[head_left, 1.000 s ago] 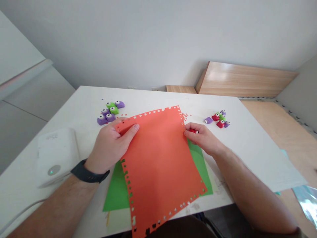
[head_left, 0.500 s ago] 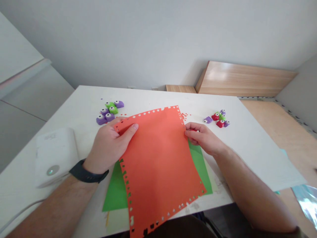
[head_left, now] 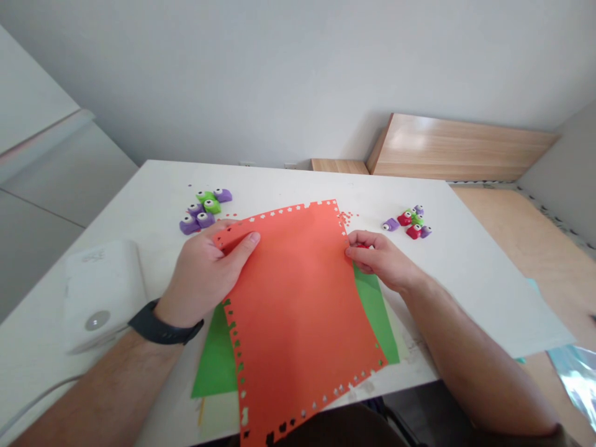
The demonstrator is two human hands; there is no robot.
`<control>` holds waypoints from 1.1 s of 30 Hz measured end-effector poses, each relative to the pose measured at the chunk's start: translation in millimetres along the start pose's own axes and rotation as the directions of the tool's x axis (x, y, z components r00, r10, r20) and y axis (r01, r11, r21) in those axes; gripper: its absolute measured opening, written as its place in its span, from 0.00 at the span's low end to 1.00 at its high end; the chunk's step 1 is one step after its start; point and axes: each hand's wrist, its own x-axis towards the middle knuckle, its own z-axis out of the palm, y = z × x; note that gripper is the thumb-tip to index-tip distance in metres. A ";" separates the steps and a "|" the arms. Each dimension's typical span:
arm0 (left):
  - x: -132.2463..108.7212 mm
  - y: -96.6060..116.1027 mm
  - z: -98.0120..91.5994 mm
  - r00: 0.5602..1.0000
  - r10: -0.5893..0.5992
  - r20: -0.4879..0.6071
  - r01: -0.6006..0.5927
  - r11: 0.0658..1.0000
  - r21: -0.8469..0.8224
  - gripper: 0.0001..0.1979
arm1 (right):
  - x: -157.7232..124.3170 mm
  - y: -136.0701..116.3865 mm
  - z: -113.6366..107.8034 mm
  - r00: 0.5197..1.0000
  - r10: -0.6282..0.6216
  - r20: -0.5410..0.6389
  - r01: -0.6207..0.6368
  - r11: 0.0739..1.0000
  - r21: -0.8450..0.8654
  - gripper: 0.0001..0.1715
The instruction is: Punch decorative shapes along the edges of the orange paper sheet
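My left hand (head_left: 209, 267) grips the left corner of an orange paper sheet (head_left: 298, 310), thumb on top. Small star-shaped holes run along the sheet's edges. My right hand (head_left: 375, 256) is shut on a red craft punch (head_left: 362, 246) at the sheet's right edge, and the fingers hide most of the punch. A green paper sheet (head_left: 216, 354) lies under the orange one and shows on both sides. Tiny orange paper bits (head_left: 347, 217) are scattered just beyond the sheet's far corner. Two clusters of craft punches in purple, green and red stand on the table beyond my hands.
A white table (head_left: 298, 180) carries a white device with a round button (head_left: 100, 298) and its cable near my left wrist. Wooden panels (head_left: 460, 146) lean at the back right, and a shiny foil sheet (head_left: 575, 379) lies low on the right.
The orange sheet's near end has swung slightly left, and its punched edge has shifted under my right hand. Both hands still hold their grip, and the view has moved only a little.
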 end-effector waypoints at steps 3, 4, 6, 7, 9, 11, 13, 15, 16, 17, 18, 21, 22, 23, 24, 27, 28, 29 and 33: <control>-0.5 0.9 0.0 1.000 -0.002 -0.015 0.002 1.000 -0.013 0.16 | 0.3 0.5 -0.6 1.000 0.006 -0.004 -0.006 1.000 0.026 0.08; -0.4 0.6 0.4 1.000 0.000 -0.016 0.000 1.000 -0.017 0.16 | 0.3 0.6 -0.9 1.000 0.008 -0.005 -0.008 0.999 0.033 0.08; 0.0 -0.3 1.0 1.000 0.005 -0.020 -0.005 1.000 -0.021 0.16 | 0.0 0.7 -1.3 1.000 0.010 -0.002 -0.010 0.999 0.040 0.07; 0.2 -0.7 1.2 1.000 0.008 -0.016 -0.009 1.000 -0.018 0.16 | -0.3 0.6 -1.4 1.000 0.012 0.006 -0.012 0.999 0.040 0.07; 0.3 -1.2 1.1 1.000 0.010 -0.004 -0.010 1.000 -0.007 0.16 | -0.7 0.1 -1.2 1.000 0.010 0.020 -0.011 0.999 0.036 0.08; 0.2 -1.3 0.7 1.000 0.008 -0.002 -0.008 1.000 0.000 0.15 | -0.9 -0.6 -0.7 1.000 0.003 0.022 -0.004 1.000 0.022 0.10; -0.1 -1.2 0.2 1.000 0.008 0.004 -0.008 1.000 -0.005 0.16 | -0.5 -1.0 -0.3 1.000 -0.002 0.011 0.002 1.000 0.002 0.11; -0.2 -0.9 0.0 1.000 0.004 0.008 -0.004 1.000 -0.017 0.16 | 0.1 -1.4 0.0 1.000 -0.014 -0.012 0.013 1.000 -0.020 0.13; -0.2 -0.7 0.0 1.000 0.001 0.006 -0.001 1.000 -0.024 0.16 | 0.3 -1.6 0.2 0.999 -0.021 -0.026 0.020 0.999 -0.033 0.13; -0.1 -0.5 0.1 1.000 -0.003 -0.001 0.003 1.000 -0.028 0.15 | 0.6 -1.8 0.4 0.999 -0.030 -0.042 0.028 0.998 -0.049 0.14; 0.0 -0.3 0.2 1.000 -0.006 -0.006 0.006 1.000 -0.031 0.16 | 0.7 -2.1 0.5 0.998 -0.038 -0.055 0.035 0.997 -0.065 0.14; 0.0 0.3 0.4 1.000 -0.004 0.000 0.004 1.000 -0.031 0.16 | 0.5 -2.8 1.0 0.997 -0.047 -0.067 0.041 0.995 -0.087 0.13; -0.1 0.4 0.4 1.000 0.002 -0.001 -0.002 0.999 -0.032 0.16 | 0.3 -3.1 1.2 0.997 -0.046 -0.065 0.040 0.996 -0.084 0.12; -0.3 0.4 0.4 1.000 0.008 0.000 -0.008 0.999 -0.031 0.16 | 0.2 -3.4 1.4 0.997 -0.044 -0.064 0.039 0.996 -0.078 0.12; -0.4 0.4 0.5 1.000 0.012 -0.005 -0.013 1.000 -0.028 0.16 | 0.0 -3.7 1.5 0.997 -0.041 -0.062 0.036 0.997 -0.072 0.11; -0.5 0.1 0.8 1.000 0.008 -0.019 -0.009 1.000 -0.018 0.16 | -0.3 -4.6 1.7 0.997 -0.034 -0.065 0.030 0.998 -0.060 0.11; -0.4 -0.1 0.9 1.000 0.004 -0.017 -0.004 1.000 -0.016 0.16 | -0.4 -4.9 1.8 0.997 -0.033 -0.065 0.029 0.998 -0.057 0.11; -0.3 -0.3 1.0 1.000 0.001 -0.012 -0.002 1.000 -0.015 0.16 | -0.5 -5.2 1.9 0.997 -0.033 -0.064 0.029 0.998 -0.056 0.10; 0.3 -1.3 1.2 1.000 -0.001 -0.017 0.000 1.000 -0.028 0.16 | -1.6 -6.3 2.3 0.998 -0.031 -0.058 0.027 0.998 -0.056 0.09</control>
